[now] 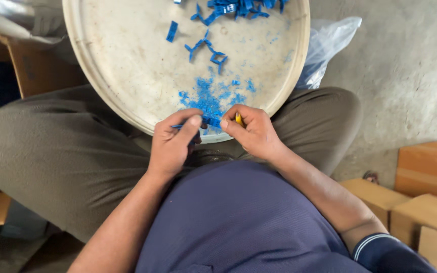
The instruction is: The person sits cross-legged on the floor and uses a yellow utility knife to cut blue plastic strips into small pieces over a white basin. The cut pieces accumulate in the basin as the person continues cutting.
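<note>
Both hands at lower centre: my left hand (pixel 174 141) and right hand (pixel 251 132) pinch a small blue plastic piece (pixel 209 122), light, stiff, best gripped at its ends.

The round tray (pixel 127 96) was cut off by the top edge, and with it most of the heap of blue plastic pieces (pixel 238 7). The left hand (pixel 173 144) and the right hand (pixel 254 132) covered most of the small blue piece (pixel 209 121) between their fingertips, so its shape could not be told. Only a sliver of a yellow tool (pixel 238 119) showed from the right hand's grip. The cardboard boxes (pixel 426 202) ran off the right edge.
</note>
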`<state>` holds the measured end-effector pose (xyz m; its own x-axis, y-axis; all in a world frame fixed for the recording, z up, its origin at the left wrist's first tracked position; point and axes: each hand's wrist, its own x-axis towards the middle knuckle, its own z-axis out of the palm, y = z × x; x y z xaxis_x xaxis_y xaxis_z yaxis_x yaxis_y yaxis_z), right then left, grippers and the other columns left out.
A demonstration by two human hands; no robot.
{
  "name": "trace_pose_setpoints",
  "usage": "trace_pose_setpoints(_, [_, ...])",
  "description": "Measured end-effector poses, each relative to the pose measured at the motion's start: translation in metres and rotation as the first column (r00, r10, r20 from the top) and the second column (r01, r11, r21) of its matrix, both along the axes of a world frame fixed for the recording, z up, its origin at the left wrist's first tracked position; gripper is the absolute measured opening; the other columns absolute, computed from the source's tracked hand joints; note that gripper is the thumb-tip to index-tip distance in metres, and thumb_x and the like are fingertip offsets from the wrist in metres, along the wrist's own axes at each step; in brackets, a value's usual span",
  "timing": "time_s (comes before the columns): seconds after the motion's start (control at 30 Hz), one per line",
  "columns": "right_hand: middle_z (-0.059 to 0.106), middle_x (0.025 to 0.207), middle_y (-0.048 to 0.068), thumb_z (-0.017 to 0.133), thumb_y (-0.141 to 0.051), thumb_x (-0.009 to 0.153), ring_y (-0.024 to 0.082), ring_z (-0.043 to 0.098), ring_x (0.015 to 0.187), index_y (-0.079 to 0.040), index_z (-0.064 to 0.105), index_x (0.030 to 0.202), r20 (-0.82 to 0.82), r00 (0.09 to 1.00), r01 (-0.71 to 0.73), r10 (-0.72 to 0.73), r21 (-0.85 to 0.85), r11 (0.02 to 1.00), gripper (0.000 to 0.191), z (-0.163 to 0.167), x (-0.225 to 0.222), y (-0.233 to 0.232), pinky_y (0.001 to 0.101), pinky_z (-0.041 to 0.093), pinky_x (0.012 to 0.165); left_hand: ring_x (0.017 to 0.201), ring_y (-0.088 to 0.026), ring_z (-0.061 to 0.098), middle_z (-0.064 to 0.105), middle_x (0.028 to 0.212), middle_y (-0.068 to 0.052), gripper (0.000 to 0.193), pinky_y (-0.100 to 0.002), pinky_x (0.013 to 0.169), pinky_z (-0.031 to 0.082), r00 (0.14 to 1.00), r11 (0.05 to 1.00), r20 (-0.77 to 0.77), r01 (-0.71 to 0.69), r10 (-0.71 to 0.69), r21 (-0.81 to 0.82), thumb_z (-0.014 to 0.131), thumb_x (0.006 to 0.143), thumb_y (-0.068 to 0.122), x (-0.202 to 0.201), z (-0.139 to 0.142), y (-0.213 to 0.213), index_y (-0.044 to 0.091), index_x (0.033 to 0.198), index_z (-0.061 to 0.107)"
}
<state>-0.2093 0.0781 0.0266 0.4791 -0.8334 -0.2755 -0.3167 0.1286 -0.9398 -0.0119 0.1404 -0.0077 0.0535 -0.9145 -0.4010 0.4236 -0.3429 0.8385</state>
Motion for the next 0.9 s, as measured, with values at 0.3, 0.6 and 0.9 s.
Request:
trace_pose_setpoints(0.3, [0.055, 0.070, 0.001, 0.071, -0.017, 0.097, 0.008, 0.047, 0.065, -0.002, 0.066, 0.089, -0.020, 0.996, -0.090, 0.091, 0.022, 0.996, 0.018, -0.002, 0.003, 0.003, 0.0293, 0.041, 0.059, 0.068, -0.007, 0.052, 0.065, 0.081, -0.001, 0.023, -0.024, 0.060, 0.043, 0.974, 0.995, 0.204, 0.096, -0.100, 0.025, 0.069, 0.100, 0.017, -0.003, -0.010, 0.002, -0.001, 0.113, 0.075])
trace_pose_setpoints(0.6, [0.066, 0.081, 0.012, 0.080, -0.032, 0.087, 0.029, 0.065, 0.072, -0.003, 0.066, 0.094, -0.258, 0.956, -0.232, 0.143, -0.356, 0.905, 0.034, 0.003, -0.001, 0.003, 0.0385, 0.051, 0.066, 0.079, -0.004, 0.058, 0.069, 0.085, 0.002, 0.019, -0.022, 0.069, 0.049, 0.946, 0.960, 0.240, 0.252, -0.217, -0.125, 0.069, 0.099, 0.013, 0.002, -0.012, -0.002, -0.003, 0.107, 0.075])
trace_pose_setpoints(0.9, [0.064, 0.082, 0.007, 0.082, -0.054, 0.082, 0.031, 0.064, 0.081, -0.008, 0.066, 0.088, -0.387, 0.909, -0.384, 0.157, -0.628, 0.676, 0.049, 0.007, -0.006, 0.000, 0.0426, 0.052, 0.071, 0.063, -0.005, 0.054, 0.065, 0.073, 0.002, 0.015, -0.022, 0.055, 0.043, 0.905, 0.906, -0.043, 0.423, -0.423, -0.008, 0.068, 0.098, 0.014, 0.013, 0.000, -0.005, 0.001, 0.099, 0.076])
